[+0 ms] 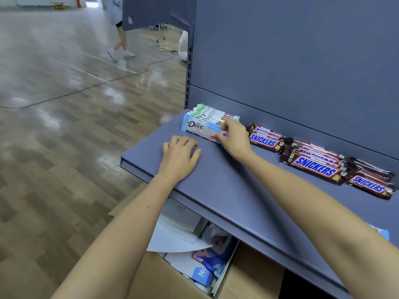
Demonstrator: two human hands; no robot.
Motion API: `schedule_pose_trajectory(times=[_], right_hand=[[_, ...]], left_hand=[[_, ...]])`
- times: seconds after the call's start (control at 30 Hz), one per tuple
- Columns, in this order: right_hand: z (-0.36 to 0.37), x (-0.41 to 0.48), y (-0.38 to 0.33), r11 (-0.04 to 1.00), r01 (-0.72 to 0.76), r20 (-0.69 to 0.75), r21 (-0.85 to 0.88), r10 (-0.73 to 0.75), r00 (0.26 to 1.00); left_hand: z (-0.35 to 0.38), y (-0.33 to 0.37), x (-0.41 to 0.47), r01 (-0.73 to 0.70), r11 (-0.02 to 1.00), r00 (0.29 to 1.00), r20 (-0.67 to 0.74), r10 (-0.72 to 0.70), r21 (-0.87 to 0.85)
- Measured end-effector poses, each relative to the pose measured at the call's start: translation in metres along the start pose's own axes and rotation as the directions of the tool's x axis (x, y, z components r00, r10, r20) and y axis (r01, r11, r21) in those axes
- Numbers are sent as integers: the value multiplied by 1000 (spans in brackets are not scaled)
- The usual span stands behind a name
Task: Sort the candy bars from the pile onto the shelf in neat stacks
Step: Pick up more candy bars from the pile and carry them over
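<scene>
Right hand pinches the front Dove bar on the shelf; left hand rests flat, empty, beside it.

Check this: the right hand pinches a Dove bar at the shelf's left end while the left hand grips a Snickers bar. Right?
Not quite: the left hand grips no Snickers bar; it rests on the shelf, holding nothing, as the head view shows. The right hand does pinch the Dove bar.
</scene>
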State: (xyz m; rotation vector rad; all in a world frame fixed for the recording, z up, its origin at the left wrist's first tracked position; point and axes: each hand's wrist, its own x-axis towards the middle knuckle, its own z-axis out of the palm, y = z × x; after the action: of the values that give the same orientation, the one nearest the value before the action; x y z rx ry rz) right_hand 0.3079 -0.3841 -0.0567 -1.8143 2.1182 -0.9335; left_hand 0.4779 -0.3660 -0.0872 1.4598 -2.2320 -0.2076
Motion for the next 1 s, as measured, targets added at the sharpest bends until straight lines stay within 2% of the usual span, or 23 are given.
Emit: schedule_pose_trajectory(times=[0.17,0.3,0.5,0.6,0.73,0.83,1.0], right_hand=[[3,-5,0,999,5,20,-51,-4,1000],[-5,-25,4,998,70,10,3,-70,998],[-47,-67,34,990,110,166,-89,-94,982],[-72,-85,53,984,87,196,-158,-55,979],[-105,-111,80,979,-11,158,-206,44,986],[-130,-132,100,964,-101,140,-247,139,980],[-161,-166,128,947,-274,-31,-169,273,961]], left_hand=[[-2,-1,2,0,1000,1000,12,0,-3],[-3,1,0,-29,1000,1000,-2,29,11],[-5,13,-3,-147,986,989,3,147,80],[-2,41,-1,-218,975,976,13,217,38],[8,97,-3,-298,950,947,93,307,-97],[23,140,-11,-352,917,895,218,389,-188],[44,195,-26,-496,832,731,398,555,-248]])
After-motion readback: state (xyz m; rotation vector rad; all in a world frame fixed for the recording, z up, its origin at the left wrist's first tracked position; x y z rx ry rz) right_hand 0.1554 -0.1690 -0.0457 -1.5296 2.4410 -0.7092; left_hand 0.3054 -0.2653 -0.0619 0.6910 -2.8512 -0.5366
